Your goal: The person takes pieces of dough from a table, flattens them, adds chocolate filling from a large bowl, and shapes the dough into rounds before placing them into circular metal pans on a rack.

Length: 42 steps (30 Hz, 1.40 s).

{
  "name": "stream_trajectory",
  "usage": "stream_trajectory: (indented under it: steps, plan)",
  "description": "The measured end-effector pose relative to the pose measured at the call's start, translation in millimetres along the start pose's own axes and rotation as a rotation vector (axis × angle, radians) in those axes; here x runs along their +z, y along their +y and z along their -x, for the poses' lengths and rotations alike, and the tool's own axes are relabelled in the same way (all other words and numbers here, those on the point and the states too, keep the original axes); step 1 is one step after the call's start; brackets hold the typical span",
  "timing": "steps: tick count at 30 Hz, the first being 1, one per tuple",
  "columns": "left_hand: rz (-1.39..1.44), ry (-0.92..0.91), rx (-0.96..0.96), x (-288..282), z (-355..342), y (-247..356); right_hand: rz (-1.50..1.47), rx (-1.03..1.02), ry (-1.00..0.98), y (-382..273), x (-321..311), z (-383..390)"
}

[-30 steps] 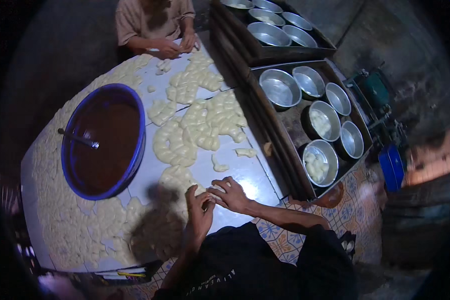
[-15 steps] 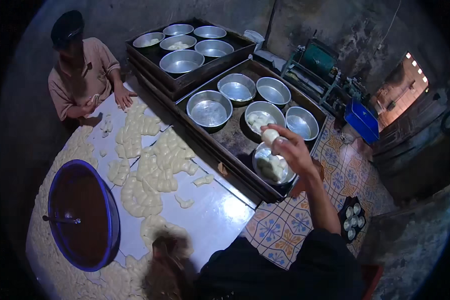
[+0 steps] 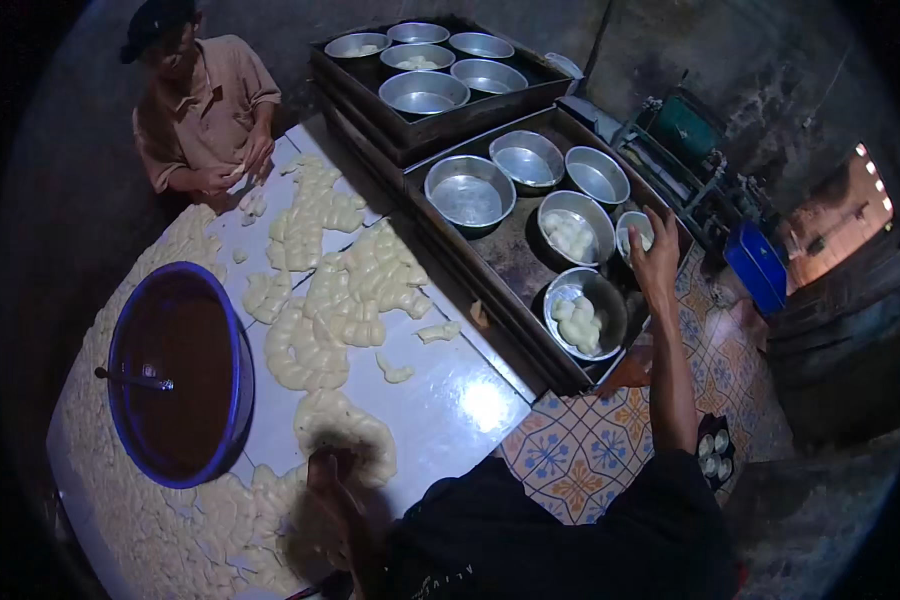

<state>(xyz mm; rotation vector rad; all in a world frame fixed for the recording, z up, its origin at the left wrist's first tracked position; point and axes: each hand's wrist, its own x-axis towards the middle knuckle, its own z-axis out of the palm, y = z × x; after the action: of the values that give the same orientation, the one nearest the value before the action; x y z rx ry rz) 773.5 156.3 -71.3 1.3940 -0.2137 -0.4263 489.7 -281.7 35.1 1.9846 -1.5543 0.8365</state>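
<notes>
My right hand (image 3: 656,255) reaches over a round metal pan (image 3: 622,228) at the right side of the lower tray, thumb and fingers apart. Pale dough shows in that pan between the thumb and fingers. Two neighbouring pans hold lumps of dough (image 3: 569,236) and a clustered dough piece (image 3: 578,324). My left hand (image 3: 328,472) is low over the white table, in deep shadow beside a flattened dough mass (image 3: 345,420); its fingers are too dark to make out. More soft dough pieces (image 3: 360,285) spread across the tabletop.
A blue basin (image 3: 242,370) of brown liquid with a ladle-like handle stands on the table. Stacked dark trays (image 3: 410,135) carry more pans. A person (image 3: 210,110) handles dough at the far left. Green machinery (image 3: 685,130) and a blue crate (image 3: 755,265) stand beyond.
My right hand has moved from above the nearest pan to the rightmost pan, and the dough ball it held now appears within that pan. The other person has drawn both hands together.
</notes>
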Motion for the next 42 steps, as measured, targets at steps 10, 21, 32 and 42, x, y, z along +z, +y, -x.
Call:
stream_trajectory:
  steps: [10, 21, 32, 42]
  plan:
    - [-0.074, -0.054, -0.035, 6.1, 4.9, 0.7, -1.121, -0.737, -0.852, -243.6, -27.6, 181.9]
    - [-0.073, -0.121, -0.096, -23.5, 22.7, -20.1, -1.281, -0.471, -1.016, -222.2, -1.6, 214.3]
    - [0.436, -0.325, -0.179, 40.4, 1.2, 8.1, -1.732, -0.129, -1.146, -265.4, -131.4, 215.4]
    - [-0.098, -0.205, 0.162, 23.0, 5.4, 21.8, -1.751, -0.190, -1.028, -274.1, -129.6, 213.2]
